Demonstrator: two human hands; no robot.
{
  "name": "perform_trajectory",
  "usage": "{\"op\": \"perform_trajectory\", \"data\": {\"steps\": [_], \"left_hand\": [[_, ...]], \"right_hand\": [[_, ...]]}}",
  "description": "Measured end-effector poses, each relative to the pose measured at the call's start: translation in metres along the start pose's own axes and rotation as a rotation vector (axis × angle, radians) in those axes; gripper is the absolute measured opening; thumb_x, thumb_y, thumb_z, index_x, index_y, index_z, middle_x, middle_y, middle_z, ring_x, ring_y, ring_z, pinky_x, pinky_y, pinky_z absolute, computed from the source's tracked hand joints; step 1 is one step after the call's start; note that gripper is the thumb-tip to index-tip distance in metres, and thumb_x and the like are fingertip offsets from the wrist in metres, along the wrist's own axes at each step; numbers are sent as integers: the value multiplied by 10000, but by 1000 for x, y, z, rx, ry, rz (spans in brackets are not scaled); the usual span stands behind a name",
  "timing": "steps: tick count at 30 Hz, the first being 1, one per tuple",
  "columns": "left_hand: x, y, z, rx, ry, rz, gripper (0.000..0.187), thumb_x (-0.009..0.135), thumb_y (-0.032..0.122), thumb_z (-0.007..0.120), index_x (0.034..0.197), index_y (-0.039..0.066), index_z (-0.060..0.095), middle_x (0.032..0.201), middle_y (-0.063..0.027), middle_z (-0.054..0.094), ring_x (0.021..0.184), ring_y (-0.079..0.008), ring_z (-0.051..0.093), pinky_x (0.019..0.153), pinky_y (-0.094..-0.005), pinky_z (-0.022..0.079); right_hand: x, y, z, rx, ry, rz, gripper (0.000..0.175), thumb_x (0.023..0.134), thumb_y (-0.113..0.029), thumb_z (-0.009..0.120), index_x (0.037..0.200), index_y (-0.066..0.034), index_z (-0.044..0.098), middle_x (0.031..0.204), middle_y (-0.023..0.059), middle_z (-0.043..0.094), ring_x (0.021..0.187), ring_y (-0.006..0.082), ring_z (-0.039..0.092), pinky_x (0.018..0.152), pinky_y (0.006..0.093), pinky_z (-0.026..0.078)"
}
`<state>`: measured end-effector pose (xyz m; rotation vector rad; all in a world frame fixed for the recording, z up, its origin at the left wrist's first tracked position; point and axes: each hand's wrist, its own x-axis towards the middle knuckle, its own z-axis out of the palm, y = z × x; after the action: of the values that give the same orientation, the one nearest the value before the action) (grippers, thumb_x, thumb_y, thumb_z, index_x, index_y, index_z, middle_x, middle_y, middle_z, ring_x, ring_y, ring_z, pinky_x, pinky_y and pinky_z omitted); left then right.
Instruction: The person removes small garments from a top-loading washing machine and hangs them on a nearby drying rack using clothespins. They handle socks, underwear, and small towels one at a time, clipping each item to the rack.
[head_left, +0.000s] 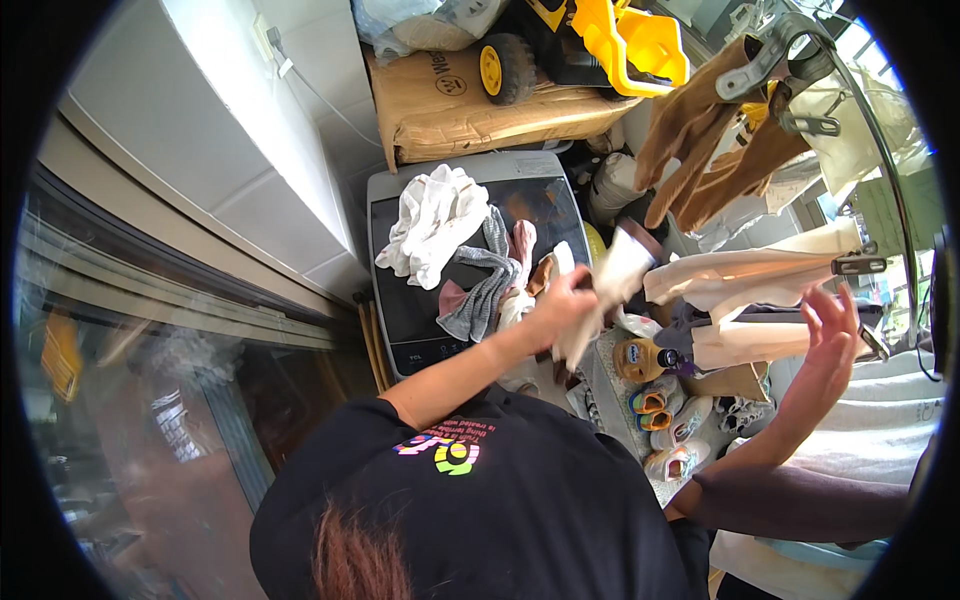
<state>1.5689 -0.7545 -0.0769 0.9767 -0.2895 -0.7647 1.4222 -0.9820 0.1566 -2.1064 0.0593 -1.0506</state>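
Observation:
My left hand (566, 307) grips a cream sock (619, 268) with a dark brown end, blurred by motion, in front of the washing machine. On the machine's dark lid (394, 319) lie a crumpled white garment (439, 221), grey striped socks (484, 304), a pink sock (523, 241) and other small pieces. Raised at the right, my right hand (829, 341) has its fingers apart with nothing visible in them. Its fingertips are just below a metal clip (859, 265), from which cream socks (757, 270) hang; whether they touch the clip I cannot tell.
Brown socks (694, 142) hang from clips at the upper right. A cardboard box (510, 124) behind the machine bears a yellow toy truck (634, 49). Below the hanging socks stand a bottle of yellowish liquid (637, 360) and several shoes (679, 457). Sliding glass doors (150, 420) are at the left.

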Motion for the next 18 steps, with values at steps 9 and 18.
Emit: {"op": "perform_trajectory", "data": {"steps": [9,18], "left_hand": [[184,-31,-141,29,640,496,309,805,59,647,1081,-42,553,923,-143,677,800,-235,701,694,-357,586],[139,30,-102,50,561,395,742,925,515,664,1372,-43,467,1337,-198,567,1161,-274,608,936,-401,489]], "right_hand": [[-32,7,40,64,-323,307,181,999,-65,548,1124,18,648,837,67,675,772,135,641,758,271,515],[-16,26,93,-19,-68,72,559,932,-102,683,1414,12,423,1151,123,633,1034,193,629,927,323,508]]}}
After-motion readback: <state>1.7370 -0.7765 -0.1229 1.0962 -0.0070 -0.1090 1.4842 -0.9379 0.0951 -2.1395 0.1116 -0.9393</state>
